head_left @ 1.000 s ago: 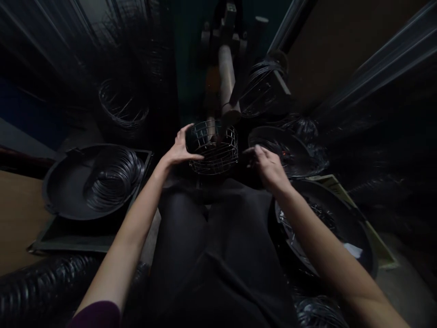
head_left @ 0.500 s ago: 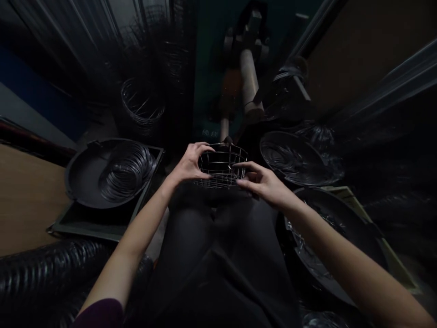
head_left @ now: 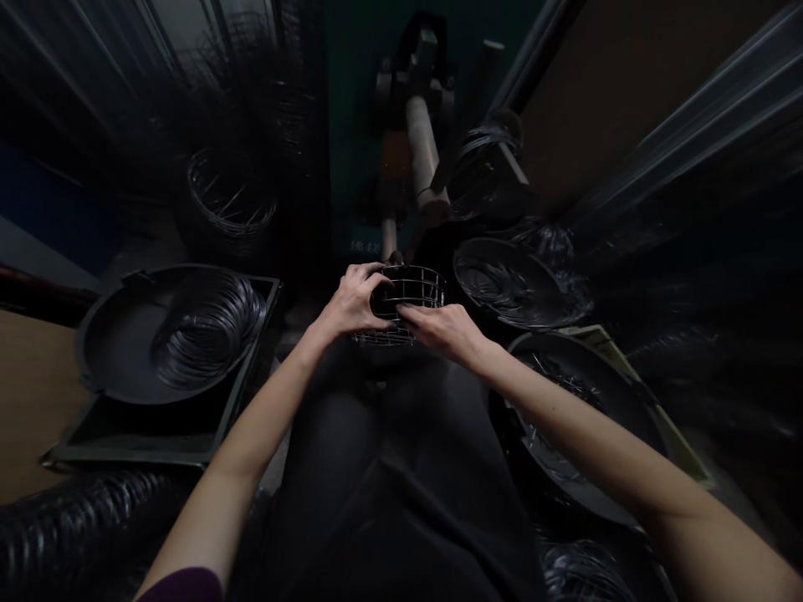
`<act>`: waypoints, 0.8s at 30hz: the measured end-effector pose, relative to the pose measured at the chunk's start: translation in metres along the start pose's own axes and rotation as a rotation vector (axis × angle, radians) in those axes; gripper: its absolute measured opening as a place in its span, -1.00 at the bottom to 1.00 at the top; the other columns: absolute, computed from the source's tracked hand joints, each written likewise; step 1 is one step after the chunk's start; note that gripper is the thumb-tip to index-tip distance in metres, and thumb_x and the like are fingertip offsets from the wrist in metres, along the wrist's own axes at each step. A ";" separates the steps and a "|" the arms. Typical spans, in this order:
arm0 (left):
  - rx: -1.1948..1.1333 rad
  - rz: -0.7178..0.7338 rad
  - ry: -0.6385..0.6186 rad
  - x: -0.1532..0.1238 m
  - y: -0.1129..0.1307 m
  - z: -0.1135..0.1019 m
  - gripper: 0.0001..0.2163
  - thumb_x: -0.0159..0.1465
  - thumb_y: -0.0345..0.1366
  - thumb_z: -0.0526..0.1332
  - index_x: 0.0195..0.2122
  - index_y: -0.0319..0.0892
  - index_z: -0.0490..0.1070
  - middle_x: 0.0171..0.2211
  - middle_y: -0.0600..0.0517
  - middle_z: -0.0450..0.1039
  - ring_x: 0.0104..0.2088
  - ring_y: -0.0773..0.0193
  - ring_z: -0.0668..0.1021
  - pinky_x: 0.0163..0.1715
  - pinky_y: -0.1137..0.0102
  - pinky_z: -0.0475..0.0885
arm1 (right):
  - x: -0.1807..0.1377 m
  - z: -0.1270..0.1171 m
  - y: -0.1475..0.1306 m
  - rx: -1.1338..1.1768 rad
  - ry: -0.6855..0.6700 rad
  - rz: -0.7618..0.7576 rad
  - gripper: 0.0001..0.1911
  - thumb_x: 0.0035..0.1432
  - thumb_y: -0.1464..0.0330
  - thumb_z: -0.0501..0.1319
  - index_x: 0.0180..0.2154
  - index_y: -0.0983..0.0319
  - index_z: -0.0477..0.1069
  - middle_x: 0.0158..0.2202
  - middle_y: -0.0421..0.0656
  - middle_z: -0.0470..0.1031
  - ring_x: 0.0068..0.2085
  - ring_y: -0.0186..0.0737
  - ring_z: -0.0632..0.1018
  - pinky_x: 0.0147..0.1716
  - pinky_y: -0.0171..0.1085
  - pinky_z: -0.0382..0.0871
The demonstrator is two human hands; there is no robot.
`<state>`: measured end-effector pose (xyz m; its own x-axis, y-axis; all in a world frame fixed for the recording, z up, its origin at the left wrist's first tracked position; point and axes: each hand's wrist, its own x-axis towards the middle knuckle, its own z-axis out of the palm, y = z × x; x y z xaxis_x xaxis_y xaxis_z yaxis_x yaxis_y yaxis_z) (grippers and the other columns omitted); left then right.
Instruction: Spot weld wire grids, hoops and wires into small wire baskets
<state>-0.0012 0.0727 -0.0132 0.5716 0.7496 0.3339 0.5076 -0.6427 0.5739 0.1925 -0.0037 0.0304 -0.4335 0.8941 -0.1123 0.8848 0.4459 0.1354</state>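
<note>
A round wire basket (head_left: 427,288) of thin metal rings and upright wires stands in front of my lap, beneath a welding machine's electrode (head_left: 390,234). My left hand (head_left: 352,303) grips its left side, with fingers over the top ring and thumb lower down. At the front of the basket, my right hand (head_left: 447,329) has its fingertips pinched together, close to my left thumb. Whatever is between those fingertips is too small and dark to make out. Part of the basket's front is hidden by both hands.
On the left, a dark pan (head_left: 116,343) holds a coil of wire rings (head_left: 210,330). Two pans lie to the right, one with wire pieces (head_left: 495,280), the lower one (head_left: 618,418) with short wires. A wire bundle (head_left: 232,196) stands behind left. The machine's thick arm (head_left: 423,146) hangs ahead.
My right hand has moved left across the basket's front, its fingertips now nearer my left thumb. My left hand keeps its grip. The whole view has shifted, with surroundings sliding left.
</note>
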 end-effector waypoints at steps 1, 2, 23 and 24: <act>-0.001 -0.003 0.001 0.002 0.000 0.001 -0.46 -0.11 -0.24 0.49 -0.08 -0.14 0.40 0.18 -0.18 0.28 0.19 -0.14 0.31 0.12 -0.03 0.32 | 0.001 0.000 0.003 -0.017 0.006 -0.004 -0.59 0.35 0.36 -0.01 0.16 0.15 0.36 0.07 -0.10 0.54 -0.22 -0.16 0.63 -0.48 -0.28 0.25; 0.000 -0.004 0.002 0.005 -0.001 0.002 -0.46 -0.11 -0.24 0.49 -0.08 -0.15 0.41 0.18 -0.19 0.28 0.19 -0.14 0.31 0.12 -0.04 0.32 | 0.002 0.001 0.006 -0.026 0.015 -0.006 -0.60 0.36 0.35 -0.02 0.15 0.14 0.37 0.05 -0.10 0.54 -0.23 -0.17 0.63 -0.48 -0.29 0.24; -0.037 0.002 -0.038 0.032 -0.013 -0.010 -0.38 -0.12 -0.15 0.49 -0.04 -0.19 0.34 0.00 -0.10 0.40 0.03 -0.05 0.41 0.08 0.09 0.36 | 0.013 0.001 0.025 0.174 0.186 0.076 -0.65 0.34 0.32 0.09 0.12 0.09 0.41 -0.03 -0.13 0.59 -0.16 -0.22 0.60 -0.38 -0.34 0.28; -0.041 -0.004 -0.029 0.033 -0.013 -0.011 -0.37 -0.12 -0.16 0.49 -0.03 -0.19 0.33 -0.01 -0.09 0.40 0.02 -0.03 0.41 0.06 0.11 0.38 | 0.012 0.003 0.025 0.189 0.223 0.102 -0.66 0.34 0.33 0.09 0.10 0.11 0.43 -0.03 -0.13 0.58 -0.16 -0.24 0.59 -0.38 -0.35 0.27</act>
<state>0.0041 0.1079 -0.0019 0.5882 0.7469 0.3101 0.4834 -0.6321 0.6056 0.2099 0.0182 0.0294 -0.3489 0.9301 0.1143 0.9328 0.3565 -0.0534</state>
